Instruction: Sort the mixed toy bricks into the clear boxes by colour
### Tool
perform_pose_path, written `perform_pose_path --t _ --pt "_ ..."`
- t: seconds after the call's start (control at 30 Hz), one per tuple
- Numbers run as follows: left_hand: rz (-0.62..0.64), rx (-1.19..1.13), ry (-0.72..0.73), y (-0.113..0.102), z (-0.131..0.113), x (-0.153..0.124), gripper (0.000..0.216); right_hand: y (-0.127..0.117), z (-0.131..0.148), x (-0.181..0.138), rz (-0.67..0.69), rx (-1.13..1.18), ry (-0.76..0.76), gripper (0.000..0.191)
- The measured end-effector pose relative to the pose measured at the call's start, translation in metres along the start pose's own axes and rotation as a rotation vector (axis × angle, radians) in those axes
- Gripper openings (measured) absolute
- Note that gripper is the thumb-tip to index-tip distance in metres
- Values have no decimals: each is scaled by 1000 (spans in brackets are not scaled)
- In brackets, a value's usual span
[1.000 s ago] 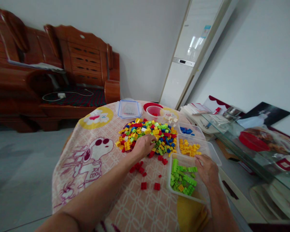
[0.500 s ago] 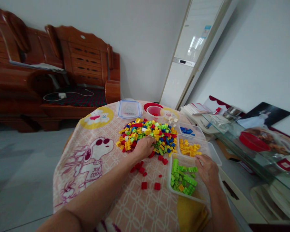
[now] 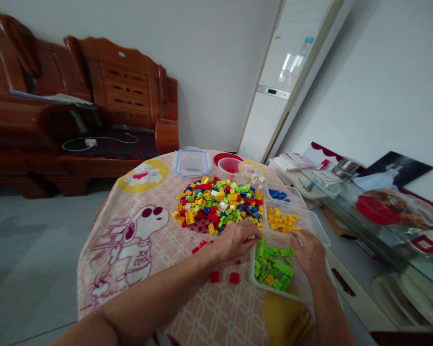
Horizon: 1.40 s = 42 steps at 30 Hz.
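My left hand [image 3: 238, 238] is at the near left corner of a clear plastic box [image 3: 253, 269]. Its fingers are bent together with the tips over the rim, and what they hold, if anything, is hidden. Green toy bricks [image 3: 274, 264] lie in this box along with one orange-yellow brick [image 3: 270, 279]. On the box's right side my right hand [image 3: 308, 252] is closed on the rim. Just beyond my left hand spreads a pile of mixed toy bricks [image 3: 220, 202] in red, yellow, green, blue and white. A few red bricks [image 3: 234, 278] lie loose on the tablecloth.
Behind the green bricks' box stand a box of yellow bricks [image 3: 281, 221] and one of blue bricks [image 3: 278, 194]. White bricks [image 3: 256, 178], a bowl [image 3: 230, 166] and a blue-rimmed lid [image 3: 193, 162] are farther back. A glass shelf [image 3: 375, 230] borders the right.
My left hand has moved from the brick pile rightward and nearer to me, to the left rim of the box with green bricks. My right hand stays on that box.
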State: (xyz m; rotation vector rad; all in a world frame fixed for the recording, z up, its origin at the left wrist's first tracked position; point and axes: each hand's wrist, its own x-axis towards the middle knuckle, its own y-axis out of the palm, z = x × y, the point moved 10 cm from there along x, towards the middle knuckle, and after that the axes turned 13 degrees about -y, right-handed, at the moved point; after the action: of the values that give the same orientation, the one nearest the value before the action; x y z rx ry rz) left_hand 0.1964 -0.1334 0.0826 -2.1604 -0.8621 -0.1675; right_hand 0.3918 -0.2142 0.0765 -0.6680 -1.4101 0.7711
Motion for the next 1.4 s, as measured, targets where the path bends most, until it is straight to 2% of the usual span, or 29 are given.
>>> perform_pose_path --t 0.13,0.2,0.3,0.4,0.47,0.57,0.7,0.9,1.03,1.13,1.27,1.4 --pt "126 47 122 23 -19 -8 20 1 0 0 10 1 -3 32" --pt "121 54 136 24 -19 -8 22 1 0 0 15 1 -1 32" --pt "4 54 76 10 -4 -3 25 -1 1 0 5 1 -1 32" --pt "-156 116 -71 -12 25 4 29 -1 2 0 5 1 -9 31" --pt "-211 198 -148 -23 42 7 35 -1 2 0 4 3 -8 30" --pt "-190 309 -191 -27 57 10 45 -2 2 0 -8 7 -3 29" --pt "-151 378 -239 -26 69 12 45 0 2 0 9 6 -5 29" --pt "-133 390 -302 -26 78 11 26 0 1 -1 -2 3 -8 27" --pt "-150 373 -301 -29 77 11 22 0 1 -1 1 1 -12 28" --pt "-206 263 -282 -36 71 11 19 1 0 -1 7 -2 -8 29" --pt "-246 35 -200 -42 48 9 19 2 -1 -2 11 -2 -3 30" --pt "-157 -60 -86 -30 18 4 22 1 0 -1 13 0 1 30"
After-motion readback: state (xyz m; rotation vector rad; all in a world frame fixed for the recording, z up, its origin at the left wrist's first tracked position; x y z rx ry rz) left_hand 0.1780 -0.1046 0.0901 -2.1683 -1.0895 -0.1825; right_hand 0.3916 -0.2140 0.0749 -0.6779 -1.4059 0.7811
